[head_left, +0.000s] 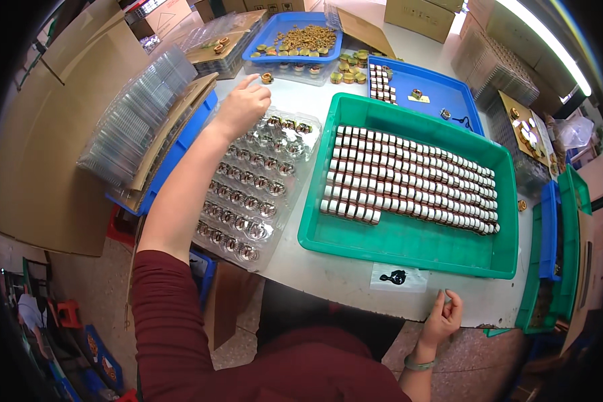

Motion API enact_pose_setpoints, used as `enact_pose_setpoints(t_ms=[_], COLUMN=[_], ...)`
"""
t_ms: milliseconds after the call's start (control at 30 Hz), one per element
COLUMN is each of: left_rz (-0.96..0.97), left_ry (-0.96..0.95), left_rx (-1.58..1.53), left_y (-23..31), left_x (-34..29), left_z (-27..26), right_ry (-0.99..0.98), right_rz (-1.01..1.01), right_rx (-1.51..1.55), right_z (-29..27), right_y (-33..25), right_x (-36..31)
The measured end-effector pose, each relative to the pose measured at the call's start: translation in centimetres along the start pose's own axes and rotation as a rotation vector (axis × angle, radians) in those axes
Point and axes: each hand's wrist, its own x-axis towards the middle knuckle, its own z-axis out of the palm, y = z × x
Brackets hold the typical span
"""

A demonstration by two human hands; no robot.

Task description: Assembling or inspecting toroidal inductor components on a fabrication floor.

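My left hand [243,110] reaches over the far end of a clear plastic tray [303,161], its index finger stretched out and nothing visible in it. Just beyond its fingertips lies a small copper-wound coil [266,78]. Rows of shiny wound coils [238,197] fill the clear tray's pockets. My right hand [441,323] is at the table's front edge, thumb and bent fingers slightly apart, with no object seen between them. Nearest to it is a white paper [415,280] bearing a black blob [395,277]. In the green tray [402,244] stand several rows of white-topped coils [412,174].
At the back, a blue tray [335,33] holds many small brownish parts. Another blue tray [442,87] contains white-topped pieces and a few coils. Stacked clear trays [137,114] stand at the left, with cardboard boxes [419,20] behind. Green and blue bins [549,231] are at the right.
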Motion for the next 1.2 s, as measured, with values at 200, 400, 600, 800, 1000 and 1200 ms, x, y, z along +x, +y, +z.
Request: enact_pose_setpoints(t_ms=[200,400,600,800,1000,1200], left_rz=[0.131,0.139,-0.019,-0.152,0.248,0.598], left_ry=[-0.148,-0.172,-0.212,0.048,-0.092,-0.136], left_rx=[0.082,0.048,0.004,-0.271,-0.776,-0.585], left_y=[-0.8,-0.8,0.0,3.1,13.7,19.4], left_x=[0.1,-0.1,0.0,1.7,6.1,5.6], left_z=[2.0,2.2,1.1,-1.8,-5.7,-6.2], right_ry=[-0.019,-0.003,-0.023,-0.067,0.003,-0.043], right_rz=[-0.032,-0.054,-0.034,0.048,-0.038,0.056], right_rx=[-0.013,-0.033,-0.018,0.062,0.071,0.098], right_z=[0.1,0.2,0.0,0.0,-0.1,-0.4], right_y=[0.4,0.1,0.0,-0.7,0.0,-0.8], right_x=[-0.1,0.0,0.1,-0.1,0.5,0.6])
